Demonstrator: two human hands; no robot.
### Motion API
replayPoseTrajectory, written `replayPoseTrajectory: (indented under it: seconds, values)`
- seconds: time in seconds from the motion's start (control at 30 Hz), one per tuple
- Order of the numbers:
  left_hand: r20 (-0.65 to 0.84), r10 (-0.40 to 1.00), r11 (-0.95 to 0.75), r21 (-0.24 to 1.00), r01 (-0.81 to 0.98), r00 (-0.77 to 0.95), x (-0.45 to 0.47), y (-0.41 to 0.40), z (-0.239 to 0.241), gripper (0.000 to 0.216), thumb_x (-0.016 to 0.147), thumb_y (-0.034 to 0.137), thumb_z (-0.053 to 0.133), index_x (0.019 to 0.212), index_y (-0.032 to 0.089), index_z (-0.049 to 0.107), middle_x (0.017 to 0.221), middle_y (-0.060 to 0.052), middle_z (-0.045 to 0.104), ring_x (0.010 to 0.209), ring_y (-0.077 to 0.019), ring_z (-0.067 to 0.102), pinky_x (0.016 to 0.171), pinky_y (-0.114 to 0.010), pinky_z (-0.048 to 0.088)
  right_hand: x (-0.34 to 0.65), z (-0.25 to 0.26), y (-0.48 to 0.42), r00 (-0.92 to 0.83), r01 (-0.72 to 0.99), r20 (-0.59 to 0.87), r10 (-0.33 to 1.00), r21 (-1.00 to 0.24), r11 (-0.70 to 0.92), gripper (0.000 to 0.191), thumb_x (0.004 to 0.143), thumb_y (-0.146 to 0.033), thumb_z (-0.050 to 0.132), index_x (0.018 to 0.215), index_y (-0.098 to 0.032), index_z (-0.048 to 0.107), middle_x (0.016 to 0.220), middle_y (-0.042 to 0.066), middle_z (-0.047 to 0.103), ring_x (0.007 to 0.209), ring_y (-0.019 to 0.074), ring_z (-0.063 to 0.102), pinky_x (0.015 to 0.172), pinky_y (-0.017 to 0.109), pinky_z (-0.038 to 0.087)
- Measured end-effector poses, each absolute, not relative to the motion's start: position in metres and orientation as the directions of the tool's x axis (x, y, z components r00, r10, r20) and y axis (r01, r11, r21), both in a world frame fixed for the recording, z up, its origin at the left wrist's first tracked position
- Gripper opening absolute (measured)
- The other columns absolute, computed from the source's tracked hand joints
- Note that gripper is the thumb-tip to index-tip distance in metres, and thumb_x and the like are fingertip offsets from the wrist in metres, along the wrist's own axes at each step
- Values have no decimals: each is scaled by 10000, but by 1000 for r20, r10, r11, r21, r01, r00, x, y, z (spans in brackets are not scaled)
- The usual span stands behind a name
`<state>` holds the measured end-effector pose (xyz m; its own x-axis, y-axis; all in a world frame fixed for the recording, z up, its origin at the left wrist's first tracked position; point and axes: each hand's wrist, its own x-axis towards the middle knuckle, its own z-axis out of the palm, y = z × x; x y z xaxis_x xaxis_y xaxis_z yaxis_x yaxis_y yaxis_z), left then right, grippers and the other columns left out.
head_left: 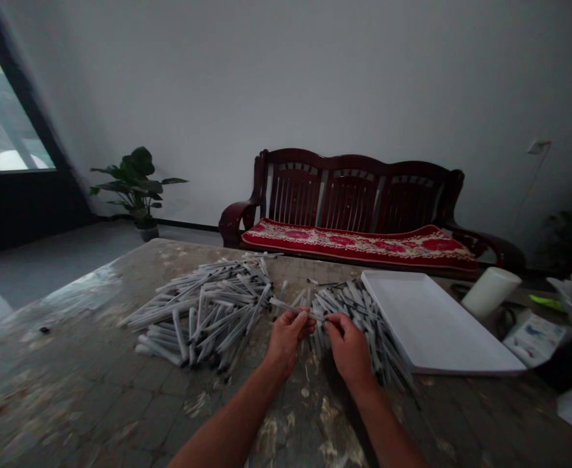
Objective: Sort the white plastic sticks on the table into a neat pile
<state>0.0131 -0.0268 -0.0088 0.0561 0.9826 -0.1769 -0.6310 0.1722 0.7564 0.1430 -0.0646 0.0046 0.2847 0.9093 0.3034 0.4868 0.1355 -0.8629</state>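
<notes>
- Above the near middle of the table (86, 377), I have two hands in view, both working on one pen-like tube (286, 305), pale and slim with a dark right end.
- The left hand (286, 338) has its thumb and fingers closed around the tube's middle.
- The right hand (350, 351) has its fingertips pinched together at the dark end; I cannot tell whether they also hold a separate small part.
- I count two heaps of similar tubes: the left heap (212, 309) beside the left hand, the right heap (347, 300) partly behind the right hand. Both overlap too much for me to number the pieces.
- One small black piece (45, 330) lies alone, far left.
- One white tray (446, 325) sits just right of the right heap, with one white cylinder (491, 290) past its far right side.
- Beyond the table I see one wooden bench (296, 192) with three back panels and one red patterned cover (359, 244), plus one potted plant (137, 182) to its left.
</notes>
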Motion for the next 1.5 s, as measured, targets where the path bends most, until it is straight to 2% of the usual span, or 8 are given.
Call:
replayPoseTrajectory:
  seconds: [0.1, 0.27, 0.47, 0.63, 0.8, 1.03, 1.33, 1.5]
  values:
    - [-179, 982, 174, 753, -634, 56, 13, -27, -8, 522, 413, 414, 939, 773, 122, 700, 638, -38, 709, 593, -137, 668, 592, -236, 550, 143, 4, -65, 319, 471, 322, 891, -870, 146, 327, 816, -468, 516, 949, -205, 657, 875, 55, 726, 809, 215, 663, 747, 304, 485]
    - [-178, 982, 174, 757, -630, 57, 13, -27, -8, 496, 428, 403, 939, 766, 127, 702, 631, -23, 700, 586, -129, 663, 584, -229, 548, 144, 3, -65, 281, 539, 290, 915, -837, 100, 365, 866, -502, 431, 761, -224, 642, 655, 22, 664, 634, 201, 615, 621, 296, 443]
    - [-173, 983, 171, 757, -631, 59, 13, -28, -8, 477, 457, 392, 933, 781, 126, 704, 649, -25, 703, 596, -125, 663, 602, -231, 554, 143, 1, -64, 309, 482, 338, 889, -861, 160, 326, 809, -442, 538, 980, -203, 679, 906, 58, 734, 813, 217, 661, 758, 312, 485]
    - [-177, 983, 172, 765, -620, 54, 13, -27, -9, 451, 481, 367, 924, 788, 123, 701, 654, -30, 701, 598, -133, 665, 597, -238, 554, 143, 1, -64, 259, 564, 282, 924, -821, 92, 395, 912, -489, 396, 747, -243, 658, 695, 25, 696, 676, 200, 635, 658, 297, 449]
    - [-182, 982, 168, 756, -632, 43, 13, -24, -11, 421, 503, 345, 922, 784, 126, 699, 661, -31, 701, 600, -128, 663, 596, -233, 555, 143, 2, -61, 272, 506, 303, 913, -852, 132, 323, 847, -450, 492, 934, -223, 704, 889, 42, 751, 841, 224, 676, 760, 312, 489]
    - [-206, 978, 171, 753, -636, 20, 13, -21, -12, 417, 484, 342, 933, 754, 127, 699, 643, -14, 683, 583, -117, 650, 561, -214, 545, 145, 1, -60, 269, 554, 254, 929, -830, 66, 309, 855, -427, 473, 825, -223, 703, 749, 27, 731, 714, 213, 667, 675, 301, 469]
    - [-221, 975, 173, 756, -631, 3, 4, -14, -12, 379, 522, 327, 912, 758, 131, 689, 660, -6, 673, 593, -117, 651, 579, -220, 545, 158, -4, -58, 219, 811, 440, 871, -578, 89, 262, 851, -260, 517, 1031, -205, 700, 967, 63, 720, 924, 223, 643, 831, 325, 454]
    - [-206, 978, 181, 780, -599, 28, 9, -18, -13, 381, 533, 343, 903, 769, 137, 687, 659, -6, 670, 588, -120, 650, 574, -224, 541, 153, 0, -60, 149, 823, 499, 854, -541, 173, 265, 909, -306, 492, 1059, -214, 690, 1005, 59, 696, 955, 214, 609, 857, 322, 441]
